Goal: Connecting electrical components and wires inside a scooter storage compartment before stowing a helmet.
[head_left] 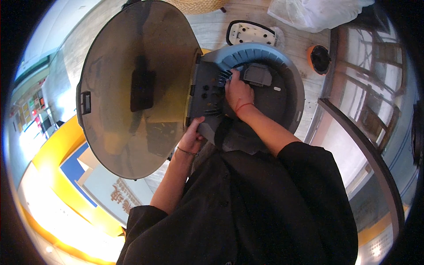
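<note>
A round grey tub (289, 66) with a light blue-grey ribbed inner wall stands before me. Its big smoky see-through lid (163, 57) is swung open to the left. Between lid and tub lies a dark hinge panel (207, 86) with holes and slots. My left hand (190, 140) grips the panel's near edge, thumb on top and fingers hidden below. Over the tub, my right hand (240, 92) is closed, its fingertips at the slotted far right part of the panel. What they pinch is too small to make out. A raised grey block (258, 74) sits inside the tub.
On the floor beyond the tub lies a white tray-like part (251, 34) with a dark rim. A clear plastic bag (316, 13), a woven basket (196, 5) and an orange bowl-like thing (319, 59) with a dark inside are farther out. A dark-framed glass panel (349, 145) stands at right.
</note>
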The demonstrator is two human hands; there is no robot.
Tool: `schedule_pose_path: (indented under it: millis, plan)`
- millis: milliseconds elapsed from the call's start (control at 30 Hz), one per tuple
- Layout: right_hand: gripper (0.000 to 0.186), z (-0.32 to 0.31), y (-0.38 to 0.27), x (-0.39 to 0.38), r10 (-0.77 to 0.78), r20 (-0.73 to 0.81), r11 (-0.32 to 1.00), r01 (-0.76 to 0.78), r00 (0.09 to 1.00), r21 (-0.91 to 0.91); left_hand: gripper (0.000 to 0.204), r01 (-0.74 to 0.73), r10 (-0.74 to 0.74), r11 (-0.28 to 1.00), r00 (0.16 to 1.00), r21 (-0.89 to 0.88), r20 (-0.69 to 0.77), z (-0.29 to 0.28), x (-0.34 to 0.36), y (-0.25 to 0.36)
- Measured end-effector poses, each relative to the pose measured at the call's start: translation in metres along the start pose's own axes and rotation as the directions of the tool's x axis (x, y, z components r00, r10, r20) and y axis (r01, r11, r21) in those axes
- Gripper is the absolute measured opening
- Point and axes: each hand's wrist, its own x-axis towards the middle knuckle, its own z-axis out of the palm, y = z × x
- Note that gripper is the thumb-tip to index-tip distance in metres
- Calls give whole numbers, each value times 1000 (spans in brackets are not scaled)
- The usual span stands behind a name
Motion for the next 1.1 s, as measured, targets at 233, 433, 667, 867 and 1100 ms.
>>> schedule_pose_path:
  millis: [233, 433, 667, 867, 1100]
  plan:
    - [31, 16, 4, 13, 131, -104, 991, -128, 986, 38, 20, 19, -19, 1000, 1000, -8, 24, 4, -2, 3]
    - [34, 31, 19, 27, 134, -88, 990, -138, 987, -41, 15, 11, -13, 999, 999, -48, -40, 8, -4, 5]
    - [28, 2, 16, -29, 133, 24, 989, -134, 991, 61, 14, 30, -30, 999, 1000, -42, 4, 7, -4, 6]
    - [22, 54, 31, -20, 367, 14, 831, -334, 930, 444, 12, 37, -35, 998, 999, -45, 33, 3, -1, 5]
    - [14, 58, 21, -30, 315, 39, 736, -269, 948, 622, 9, 32, -32, 999, 999, -16, -22, -3, 2, 3]
